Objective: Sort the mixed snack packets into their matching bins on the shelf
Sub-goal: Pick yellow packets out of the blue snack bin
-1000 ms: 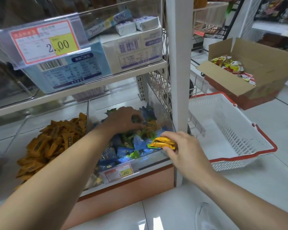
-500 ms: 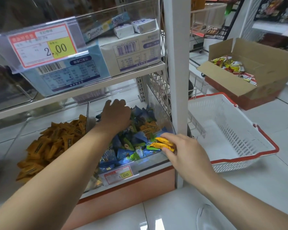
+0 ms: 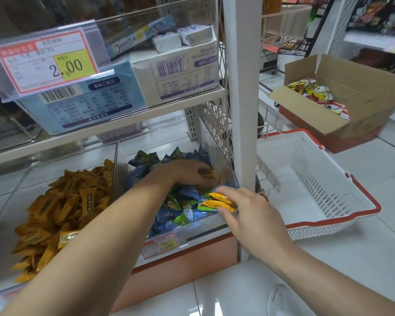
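A clear bin [image 3: 214,156] on the bottom shelf holds mixed blue and green snack packets [image 3: 180,208]. My left hand [image 3: 187,172] reaches into its right side, fingers curled round a brownish-orange packet [image 3: 211,174]. My right hand [image 3: 244,210] hovers at the bin's front right corner and pinches two orange packets [image 3: 219,201]. The neighbouring bin on the left is heaped with orange packets [image 3: 64,206].
A white post [image 3: 243,92] stands right of the bin. Beside it on the floor sits a white basket with a red rim [image 3: 310,179]. An open cardboard box [image 3: 342,99] with red and yellow packets lies behind. Upper shelf carries boxes behind a price tag [image 3: 46,62].
My left hand moved from the middle and back of the mixed bin to its right side and closed on a brownish packet. My right hand stayed put with its orange packets.
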